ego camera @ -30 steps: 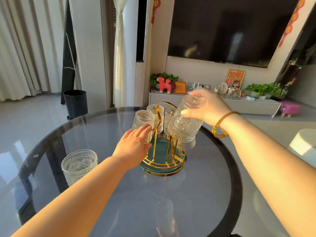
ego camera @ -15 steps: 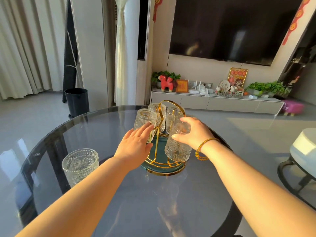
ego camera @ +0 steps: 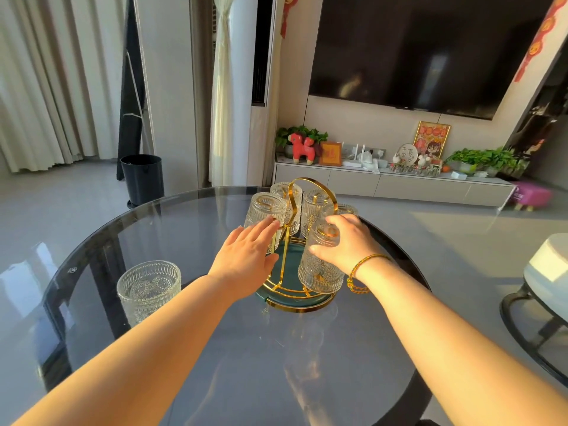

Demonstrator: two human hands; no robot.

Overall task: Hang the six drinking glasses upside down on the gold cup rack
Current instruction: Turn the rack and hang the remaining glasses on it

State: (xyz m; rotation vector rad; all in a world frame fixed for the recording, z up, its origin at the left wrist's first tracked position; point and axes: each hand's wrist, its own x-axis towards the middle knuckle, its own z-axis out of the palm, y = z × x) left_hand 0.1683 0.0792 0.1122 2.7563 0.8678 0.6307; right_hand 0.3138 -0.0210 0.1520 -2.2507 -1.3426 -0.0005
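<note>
The gold cup rack (ego camera: 307, 181) with a dark green base stands at the far middle of the round glass table (ego camera: 215, 364). Several patterned glasses hang upside down on it. My right hand (ego camera: 349, 241) grips the nearest one, the front-right glass (ego camera: 319, 273), from its upturned bottom; it sits low over its peg. My left hand (ego camera: 246, 256) is flat with fingers extended, and its fingertips touch the rack's left glass (ego camera: 266, 209). One more glass (ego camera: 149, 290) stands upright on the table at the left, apart from both hands.
The table's dark rim curves close behind the rack. A black bin (ego camera: 143, 176) stands on the floor beyond the table's left. A white round seat (ego camera: 547, 272) on a black frame is at the right. A low cabinet with ornaments lines the far wall.
My right hand has brought the glass down from above the rack onto the front-right peg. My left hand has stayed against the rack's left side.
</note>
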